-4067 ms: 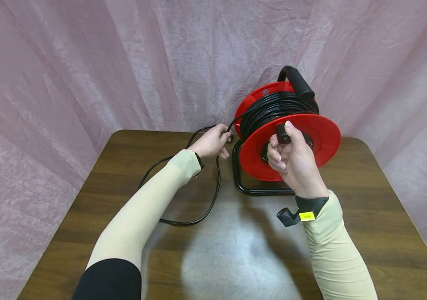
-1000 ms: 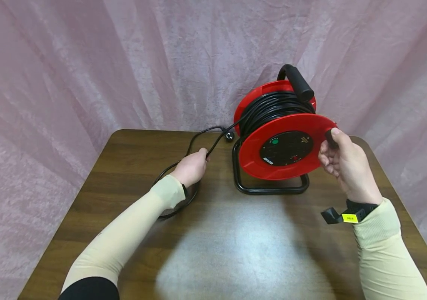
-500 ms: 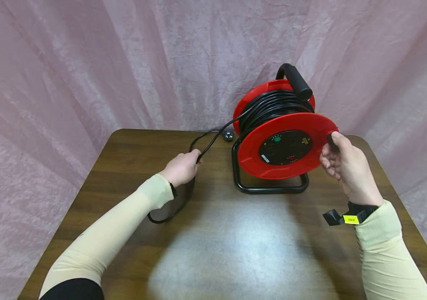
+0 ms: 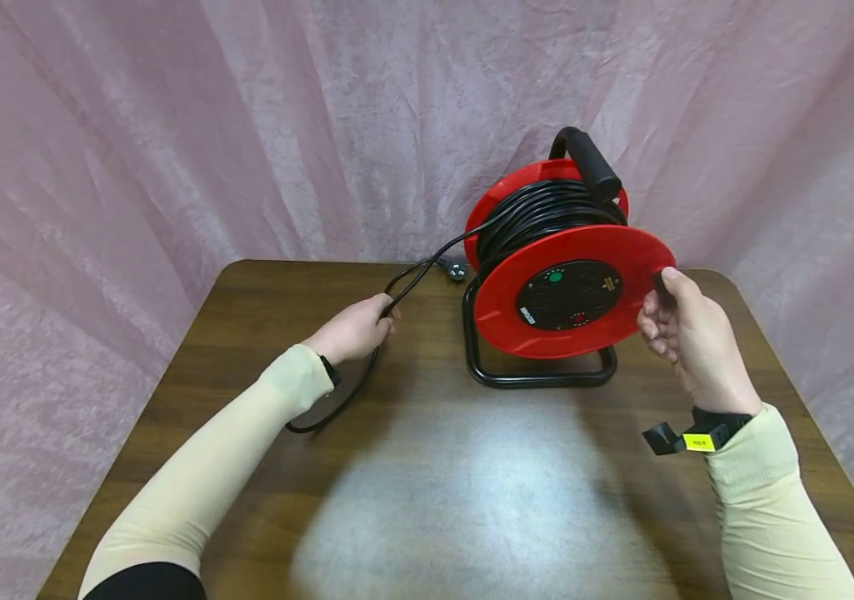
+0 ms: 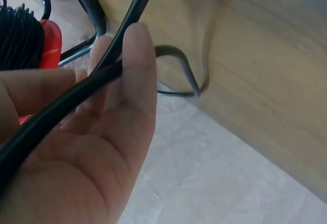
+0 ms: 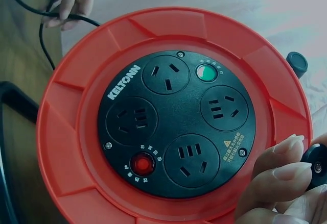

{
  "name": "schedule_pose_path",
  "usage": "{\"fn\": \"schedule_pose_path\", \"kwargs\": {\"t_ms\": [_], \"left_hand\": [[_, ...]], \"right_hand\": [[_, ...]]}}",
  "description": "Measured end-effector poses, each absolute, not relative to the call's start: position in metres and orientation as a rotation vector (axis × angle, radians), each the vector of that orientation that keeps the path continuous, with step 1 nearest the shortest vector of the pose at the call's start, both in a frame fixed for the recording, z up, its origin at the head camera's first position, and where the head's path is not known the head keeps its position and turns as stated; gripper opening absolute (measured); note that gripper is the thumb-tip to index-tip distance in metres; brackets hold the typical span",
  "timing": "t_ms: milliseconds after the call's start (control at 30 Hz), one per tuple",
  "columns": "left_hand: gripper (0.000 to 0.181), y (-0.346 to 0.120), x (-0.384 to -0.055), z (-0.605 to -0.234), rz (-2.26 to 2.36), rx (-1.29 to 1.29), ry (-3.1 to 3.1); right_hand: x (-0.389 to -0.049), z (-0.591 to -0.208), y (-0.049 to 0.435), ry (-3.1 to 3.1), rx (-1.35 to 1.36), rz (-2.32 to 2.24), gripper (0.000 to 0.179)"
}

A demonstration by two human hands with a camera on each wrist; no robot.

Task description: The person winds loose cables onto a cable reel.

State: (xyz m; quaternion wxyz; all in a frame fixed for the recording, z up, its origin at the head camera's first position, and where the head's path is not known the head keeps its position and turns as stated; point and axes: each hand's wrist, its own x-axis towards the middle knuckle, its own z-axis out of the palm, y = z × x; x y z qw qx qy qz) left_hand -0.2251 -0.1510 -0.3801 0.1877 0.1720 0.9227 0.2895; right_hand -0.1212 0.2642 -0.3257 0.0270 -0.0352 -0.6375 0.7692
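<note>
A red cable reel (image 4: 572,300) wound with black cord stands toward the back right of the table. My left hand (image 4: 355,327) holds the cord (image 4: 460,239) left of the reel. In the left wrist view the cord (image 5: 56,104) runs across the palm and between the fingers. With thumb and curled fingers, my right hand (image 4: 692,333) grips the black crank knob (image 4: 664,288) at the right rim of the near flange. In the right wrist view the socket panel (image 6: 176,117) shows several outlets, a green light and a red button.
The cord's plug (image 4: 456,271) lies at the table's back edge, just left of the reel. A loose loop of cord (image 4: 347,404) hangs below the left hand. The black tube stand (image 4: 539,381) and carrying handle (image 4: 593,167) frame the reel. A pink curtain (image 4: 367,125) hangs behind.
The right hand has turned the crank knob from in front of the reel's middle to its right side. The left hand has moved left and nearer along the cord, away from the reel.
</note>
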Motion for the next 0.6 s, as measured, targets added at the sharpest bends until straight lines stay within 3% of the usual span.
{"fn": "schedule_pose_path", "kwargs": {"t_ms": [133, 367, 600], "left_hand": [[0.028, -0.150, -0.224, -0.379, 0.806, 0.486, 2.612], [0.063, -0.142, -0.208, -0.367, 0.721, 0.542, 2.797], [0.046, -0.128, -0.164, -0.330, 1.415, 1.004, 2.711]], "right_hand": [[-0.121, -0.326, 0.263, -1.974, -0.097, 2.361, 0.046], [-0.120, -0.326, 0.262, -1.971, -0.100, 2.387, 0.046], [-0.118, -0.325, 0.261, -1.977, -0.125, 2.389, 0.047]]}}
